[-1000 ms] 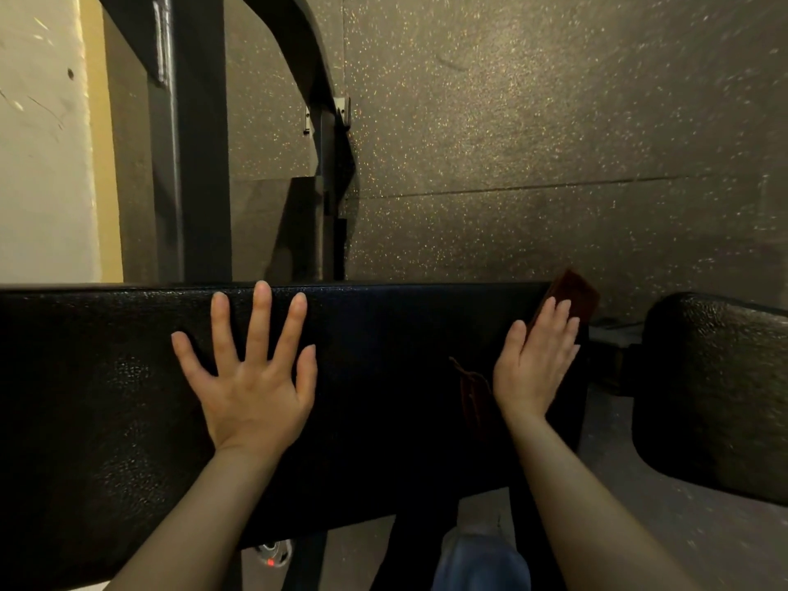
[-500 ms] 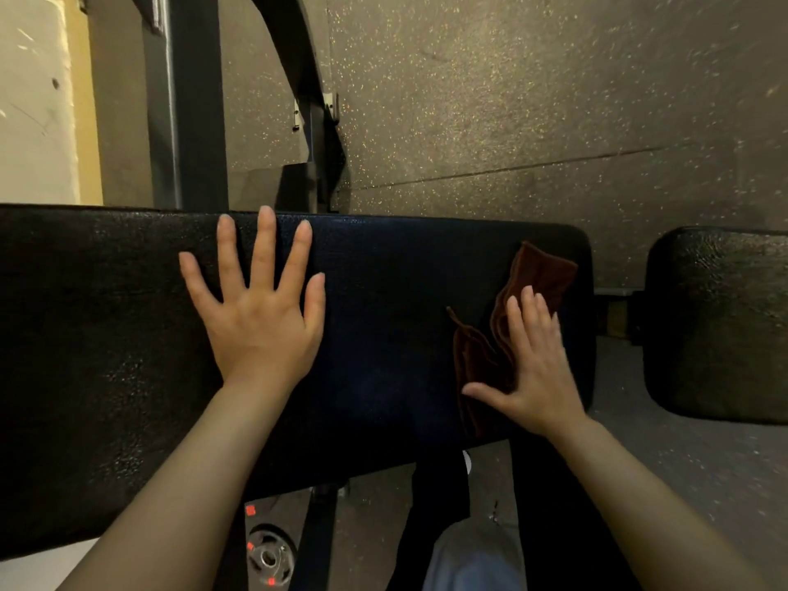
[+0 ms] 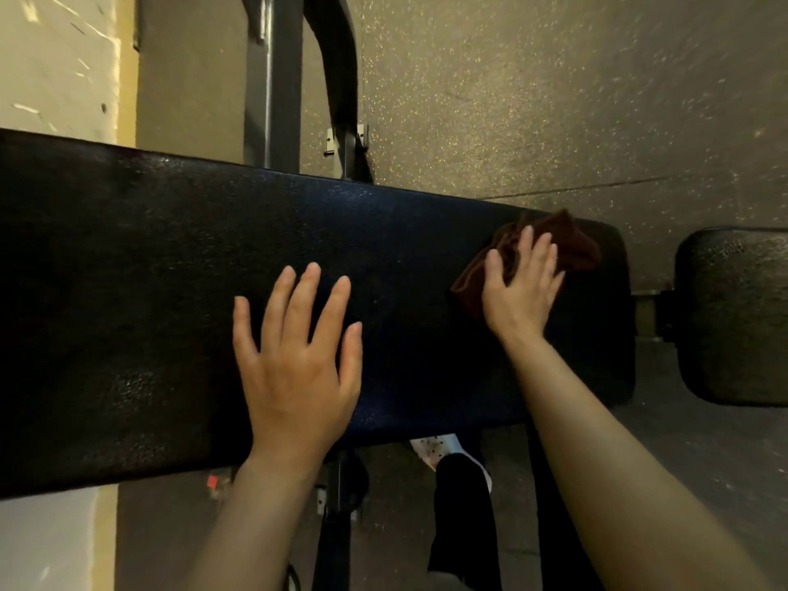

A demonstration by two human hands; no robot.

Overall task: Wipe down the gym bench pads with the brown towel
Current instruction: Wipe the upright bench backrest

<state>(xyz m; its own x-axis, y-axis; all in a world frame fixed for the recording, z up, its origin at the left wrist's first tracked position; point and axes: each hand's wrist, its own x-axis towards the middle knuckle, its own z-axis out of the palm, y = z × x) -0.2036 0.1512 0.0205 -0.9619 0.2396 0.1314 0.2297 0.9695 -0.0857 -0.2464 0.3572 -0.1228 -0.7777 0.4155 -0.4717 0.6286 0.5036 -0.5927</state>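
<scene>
- The long black textured vinyl bench pad (image 3: 128,317) runs across the head view from the left edge to its rounded right end. More of its top shows than half a second ago, since the camera has tipped further down over it.
- The left hand (image 3: 298,360) lies flat on the middle of that pad, fingers straight and spread, holding nothing. It has stayed planted through the last second, so I judge it to be bracing the person, not wiping.
- The right hand (image 3: 522,287) presses down on the bunched brown cloth towel (image 3: 567,243) with nearly straight fingers laid over it, thumb at its left edge; whether any finger hooks the cloth I cannot tell.
- The towel has slid from the pad's near right side up to the far right corner, now more crumpled. That reads as a wiping stroke across the pad's right end.
- The stretch of pad left of the towel looks yet to be covered.
- The separate smaller black seat pad (image 3: 733,317), across a gap at right, has no hand or towel on it.
</scene>
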